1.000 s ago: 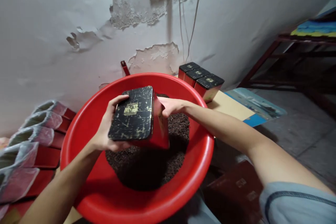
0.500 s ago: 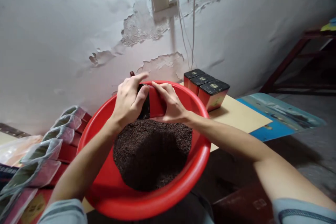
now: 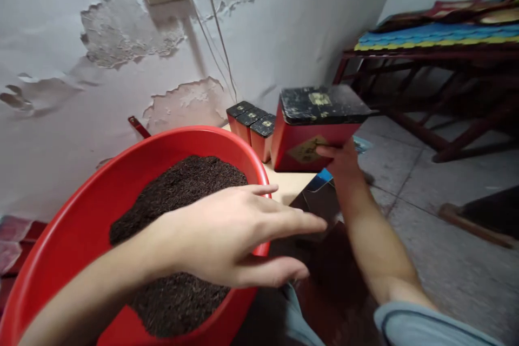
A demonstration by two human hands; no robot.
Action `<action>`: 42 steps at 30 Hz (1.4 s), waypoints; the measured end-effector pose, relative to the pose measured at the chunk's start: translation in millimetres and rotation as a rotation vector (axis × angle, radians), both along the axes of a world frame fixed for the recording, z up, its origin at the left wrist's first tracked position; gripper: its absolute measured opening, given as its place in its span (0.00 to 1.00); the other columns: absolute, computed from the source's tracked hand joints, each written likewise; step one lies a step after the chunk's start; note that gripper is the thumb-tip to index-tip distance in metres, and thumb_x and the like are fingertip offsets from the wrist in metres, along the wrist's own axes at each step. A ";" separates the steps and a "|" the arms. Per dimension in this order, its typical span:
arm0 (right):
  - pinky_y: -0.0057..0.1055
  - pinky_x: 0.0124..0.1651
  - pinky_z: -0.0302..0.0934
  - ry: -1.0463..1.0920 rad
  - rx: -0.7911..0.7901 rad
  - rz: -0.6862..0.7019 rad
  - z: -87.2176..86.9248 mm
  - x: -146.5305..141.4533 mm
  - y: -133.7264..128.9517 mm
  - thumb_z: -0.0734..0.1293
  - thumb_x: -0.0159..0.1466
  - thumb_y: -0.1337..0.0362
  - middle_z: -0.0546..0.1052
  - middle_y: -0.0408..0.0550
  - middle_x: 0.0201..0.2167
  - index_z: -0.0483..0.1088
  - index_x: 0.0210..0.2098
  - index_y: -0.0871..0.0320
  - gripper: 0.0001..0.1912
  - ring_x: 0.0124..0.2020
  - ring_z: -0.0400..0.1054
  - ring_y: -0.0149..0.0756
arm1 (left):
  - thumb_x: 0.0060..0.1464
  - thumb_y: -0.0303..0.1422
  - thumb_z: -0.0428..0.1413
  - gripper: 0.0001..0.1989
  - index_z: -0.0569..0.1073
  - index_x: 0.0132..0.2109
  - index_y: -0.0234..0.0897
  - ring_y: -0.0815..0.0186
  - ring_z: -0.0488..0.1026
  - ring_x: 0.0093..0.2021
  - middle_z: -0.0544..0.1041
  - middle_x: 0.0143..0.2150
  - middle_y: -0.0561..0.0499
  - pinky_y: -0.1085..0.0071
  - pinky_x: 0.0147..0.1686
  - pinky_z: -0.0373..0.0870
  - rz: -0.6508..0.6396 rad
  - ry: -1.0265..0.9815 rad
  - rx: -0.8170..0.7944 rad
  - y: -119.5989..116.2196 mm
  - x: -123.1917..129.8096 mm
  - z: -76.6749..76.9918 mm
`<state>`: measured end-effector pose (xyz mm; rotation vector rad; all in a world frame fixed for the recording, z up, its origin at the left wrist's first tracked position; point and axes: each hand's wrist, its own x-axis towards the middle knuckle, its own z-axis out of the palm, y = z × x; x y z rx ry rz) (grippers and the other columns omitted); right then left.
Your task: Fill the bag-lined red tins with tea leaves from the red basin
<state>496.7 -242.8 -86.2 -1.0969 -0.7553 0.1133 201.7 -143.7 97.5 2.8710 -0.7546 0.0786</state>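
My right hand (image 3: 343,165) grips a red tin (image 3: 290,140) with a scuffed black lid and a gold diamond label. The tin is upright, held in the air in front of the shorter row of tins. My left hand (image 3: 243,227) is empty, its fingers stretched out to the right above the rim of a red basin (image 3: 36,259). Inside the basin lies a heap of dark loose leaves that look like tea (image 3: 178,184). Part of the heap is hidden beneath my left forearm.
Three red tins with black lids (image 3: 263,125) stand in a row on a pale board (image 3: 287,181) against the peeling wall. Red boxes with plastic liners (image 3: 16,243) show at the left edge. A dark red bench (image 3: 425,54) stands at the right.
My hands have parted. My right hand has carried the tin out from above the basin to the right, and my left hand has let go. The view has turned right.
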 end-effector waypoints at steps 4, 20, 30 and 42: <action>0.45 0.42 0.74 0.241 -0.080 0.049 -46.6 30.4 -32.0 0.82 0.38 0.55 0.83 0.45 0.32 0.75 0.41 0.50 0.31 0.32 0.77 0.46 | 0.67 0.53 0.53 0.34 0.67 0.70 0.35 0.46 0.55 0.76 0.62 0.74 0.33 0.39 0.75 0.45 0.095 0.145 0.035 9.7 -2.9 -55.6; 0.45 0.61 0.67 0.022 -0.418 0.205 -101.1 100.4 44.8 0.81 0.39 0.54 0.79 0.56 0.52 0.72 0.49 0.55 0.39 0.56 0.73 0.51 | 0.65 0.45 0.57 0.32 0.65 0.72 0.41 0.43 0.45 0.78 0.47 0.79 0.38 0.38 0.72 0.53 0.224 0.327 -0.016 12.5 -20.1 -99.4; 0.52 0.64 0.67 -0.684 -0.015 -0.270 63.3 -89.6 63.9 0.62 0.69 0.63 0.76 0.54 0.53 0.70 0.58 0.51 0.19 0.58 0.71 0.48 | 0.68 0.47 0.54 0.33 0.60 0.74 0.40 0.47 0.47 0.79 0.53 0.78 0.40 0.39 0.75 0.44 0.188 -0.253 0.278 4.6 -21.3 -78.2; 0.55 0.43 0.77 -0.505 -0.061 0.710 68.8 -254.6 211.1 0.64 0.68 0.49 0.82 0.52 0.37 0.78 0.48 0.50 0.18 0.43 0.79 0.50 | 0.69 0.58 0.32 0.41 0.55 0.76 0.37 0.47 0.72 0.66 0.69 0.70 0.33 0.48 0.59 0.72 1.357 -0.096 -0.726 131.0 -135.8 -96.7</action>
